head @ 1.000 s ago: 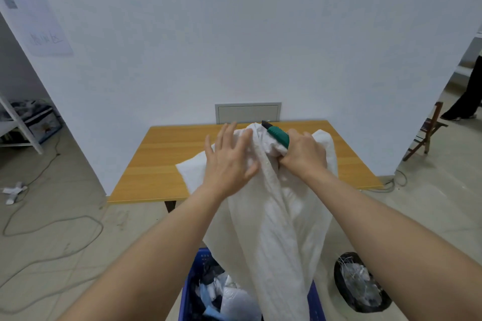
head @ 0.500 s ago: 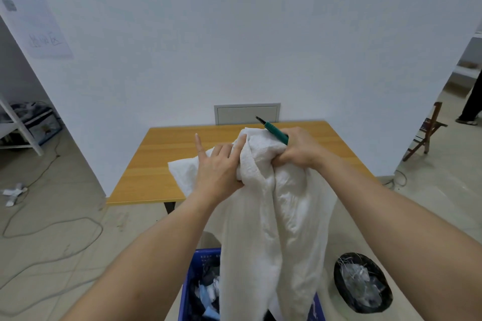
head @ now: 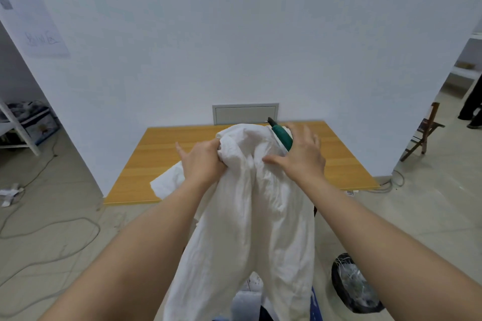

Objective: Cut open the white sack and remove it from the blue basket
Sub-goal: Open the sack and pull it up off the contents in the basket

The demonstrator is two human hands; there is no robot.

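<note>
The white sack (head: 250, 229) hangs up out of the blue basket (head: 314, 303), of which only a strip of rim shows at the bottom edge. My left hand (head: 202, 161) grips the bunched top of the sack from the left. My right hand (head: 300, 156) lies on the sack's upper right with fingers spread straight and the thumb pointing left. A green-handled cutter (head: 281, 135) sticks out from under that hand, its dark tip pointing up and left. The sack's top reaches over the near part of the wooden table (head: 161, 161).
A black bin (head: 352, 286) lined with clear plastic stands on the floor to the right of the basket. Cables (head: 52, 232) trail over the floor at left. A folding wooden chair (head: 425, 133) and a person's legs are at far right.
The sack has been pulled higher, hiding most of the basket. My left hand went from flat on the cloth to gripping it. My right hand's fist has spread into straight fingers.
</note>
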